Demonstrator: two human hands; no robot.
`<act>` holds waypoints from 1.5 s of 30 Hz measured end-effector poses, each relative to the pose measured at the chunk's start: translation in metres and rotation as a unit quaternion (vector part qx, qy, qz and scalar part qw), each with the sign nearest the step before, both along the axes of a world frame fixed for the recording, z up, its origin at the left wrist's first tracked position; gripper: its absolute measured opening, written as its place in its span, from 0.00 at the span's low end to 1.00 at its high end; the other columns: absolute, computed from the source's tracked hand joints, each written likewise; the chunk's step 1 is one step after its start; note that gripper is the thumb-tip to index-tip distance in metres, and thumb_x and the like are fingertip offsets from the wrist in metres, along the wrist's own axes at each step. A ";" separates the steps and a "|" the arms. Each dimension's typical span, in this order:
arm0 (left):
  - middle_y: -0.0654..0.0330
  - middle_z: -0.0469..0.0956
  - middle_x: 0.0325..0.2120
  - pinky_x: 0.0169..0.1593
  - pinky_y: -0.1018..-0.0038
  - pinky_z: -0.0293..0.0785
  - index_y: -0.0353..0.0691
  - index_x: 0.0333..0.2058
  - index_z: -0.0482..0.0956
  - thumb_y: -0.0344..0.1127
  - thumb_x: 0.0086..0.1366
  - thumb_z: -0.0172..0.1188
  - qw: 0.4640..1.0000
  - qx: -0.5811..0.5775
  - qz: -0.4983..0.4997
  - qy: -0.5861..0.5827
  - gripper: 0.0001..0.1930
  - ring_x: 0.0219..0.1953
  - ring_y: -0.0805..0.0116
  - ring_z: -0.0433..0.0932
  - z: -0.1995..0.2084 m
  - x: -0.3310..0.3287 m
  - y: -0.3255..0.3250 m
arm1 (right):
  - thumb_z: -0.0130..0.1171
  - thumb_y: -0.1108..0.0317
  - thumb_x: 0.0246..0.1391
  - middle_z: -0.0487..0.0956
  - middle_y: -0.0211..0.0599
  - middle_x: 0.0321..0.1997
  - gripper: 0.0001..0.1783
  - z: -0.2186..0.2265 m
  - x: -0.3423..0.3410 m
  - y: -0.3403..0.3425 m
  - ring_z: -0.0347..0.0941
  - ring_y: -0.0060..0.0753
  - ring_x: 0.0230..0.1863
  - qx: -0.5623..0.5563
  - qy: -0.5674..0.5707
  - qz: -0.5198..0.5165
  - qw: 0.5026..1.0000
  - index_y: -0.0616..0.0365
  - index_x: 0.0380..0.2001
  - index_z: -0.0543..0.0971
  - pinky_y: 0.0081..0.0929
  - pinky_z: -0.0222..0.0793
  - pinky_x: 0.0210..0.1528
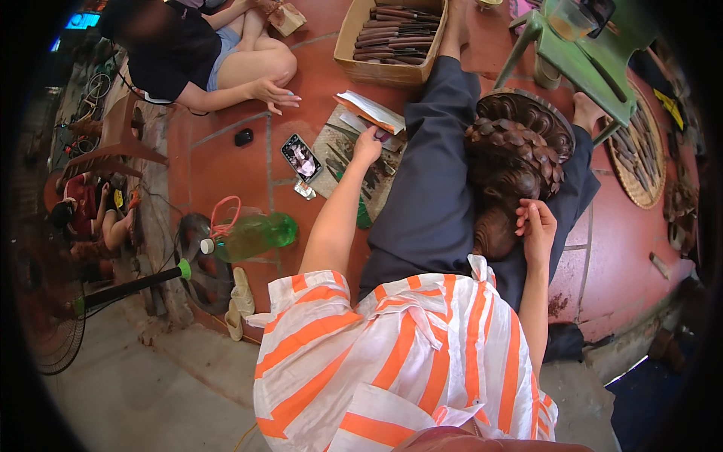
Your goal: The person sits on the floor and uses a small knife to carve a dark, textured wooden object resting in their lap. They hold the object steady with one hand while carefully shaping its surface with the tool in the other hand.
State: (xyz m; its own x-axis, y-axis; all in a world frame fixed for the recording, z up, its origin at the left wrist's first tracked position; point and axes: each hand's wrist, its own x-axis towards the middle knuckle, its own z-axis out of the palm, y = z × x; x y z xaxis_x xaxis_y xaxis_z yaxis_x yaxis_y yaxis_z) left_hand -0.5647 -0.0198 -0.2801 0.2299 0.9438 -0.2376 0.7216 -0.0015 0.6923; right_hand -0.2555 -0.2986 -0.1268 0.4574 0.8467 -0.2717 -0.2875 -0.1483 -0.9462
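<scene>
Head view, so here's what I'm seeing: the chunky dark-brown carved wooden piece with scale and petal patterns [520,147] sits between the legs in dark trousers [425,169], over a red tiled floor [218,169]. The right hand [536,226] is right by its lower end, fingers loosely curled, so that grip looks half open with nothing visible in it. Can't tell if a fingertip actually touches the wood.

The left hand [367,148] stretches out to a flat white packet with an orange edge [373,111], at the far end of a pale speckled mat [329,141] scattered with slim dark metal tools [358,169]. Fingers look to be at the packet's near side, but I can't tell whether that grip is closed on anything.

My two cents: come in from above, pinch at an edge, and keep the forearm lifted clear of those tools, since some may be sharp. Meanwhile I'd rest the right palm flat on the carving and squeeze the knees a bit so it doesn't roll
</scene>
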 end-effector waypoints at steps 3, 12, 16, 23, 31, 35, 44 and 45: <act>0.39 0.72 0.43 0.50 0.59 0.67 0.43 0.50 0.73 0.31 0.54 0.53 0.999 -0.034 0.019 -0.003 0.21 0.48 0.42 0.70 -0.006 0.014 -0.002 | 0.50 0.66 0.61 0.76 0.32 0.27 0.12 0.000 0.001 -0.001 0.68 0.14 0.22 0.004 0.001 -0.001 1.000 0.65 0.38 0.77 0.11 0.66 0.20; 0.53 0.80 0.29 0.38 0.71 0.74 0.30 0.36 0.77 0.27 0.53 0.59 0.929 0.058 0.246 -0.272 0.11 0.31 0.65 0.78 -0.037 0.014 0.004 | 0.50 0.66 0.61 0.77 0.32 0.27 0.12 0.004 -0.001 0.003 0.69 0.14 0.22 -0.011 -0.002 0.004 1.000 0.64 0.38 0.77 0.11 0.66 0.20; 0.53 0.78 0.30 0.39 0.71 0.73 0.29 0.37 0.76 0.29 0.52 0.62 0.938 -0.003 0.279 -0.206 0.13 0.33 0.65 0.77 -0.016 0.026 -0.012 | 0.51 0.67 0.60 0.77 0.32 0.27 0.11 0.000 0.001 -0.006 0.70 0.14 0.22 -0.006 0.011 -0.007 1.000 0.64 0.38 0.77 0.12 0.68 0.20; 0.58 0.78 0.31 0.37 0.73 0.70 0.33 0.38 0.76 0.30 0.53 0.60 0.905 -0.153 0.306 -0.255 0.12 0.31 0.70 0.74 -0.039 0.011 -0.003 | 0.51 0.67 0.60 0.77 0.33 0.27 0.11 0.003 0.003 0.002 0.70 0.15 0.22 0.004 0.007 0.009 1.000 0.64 0.37 0.77 0.12 0.69 0.21; 0.52 0.77 0.37 0.48 0.69 0.68 0.32 0.38 0.74 0.28 0.51 0.60 0.909 -0.045 0.293 -0.292 0.14 0.41 0.62 0.74 -0.002 0.045 -0.003 | 0.50 0.65 0.61 0.76 0.31 0.27 0.12 -0.004 0.001 -0.003 0.68 0.14 0.21 -0.005 -0.003 -0.008 1.000 0.63 0.38 0.77 0.10 0.65 0.19; 0.53 0.73 0.38 0.48 0.70 0.67 0.34 0.43 0.68 0.29 0.53 0.59 0.920 0.003 0.240 -0.310 0.18 0.42 0.62 0.72 0.006 0.062 0.002 | 0.51 0.65 0.61 0.75 0.30 0.26 0.12 -0.005 0.003 -0.004 0.68 0.14 0.21 -0.007 -0.010 -0.010 1.000 0.63 0.38 0.77 0.10 0.64 0.18; 0.51 0.74 0.37 0.48 0.69 0.67 0.32 0.41 0.69 0.29 0.52 0.57 0.963 -0.011 0.176 -0.206 0.17 0.43 0.59 0.73 -0.006 0.065 0.007 | 0.49 0.65 0.62 0.75 0.30 0.26 0.12 -0.008 0.002 -0.002 0.67 0.13 0.20 0.005 -0.021 -0.006 1.000 0.64 0.37 0.76 0.09 0.64 0.18; 0.52 0.75 0.36 0.48 0.69 0.67 0.31 0.41 0.69 0.29 0.53 0.57 0.966 -0.007 0.166 -0.196 0.16 0.43 0.60 0.74 -0.008 0.066 0.005 | 0.49 0.65 0.62 0.75 0.30 0.26 0.12 -0.007 0.002 -0.002 0.67 0.13 0.20 0.003 -0.022 -0.007 1.000 0.64 0.38 0.76 0.09 0.63 0.18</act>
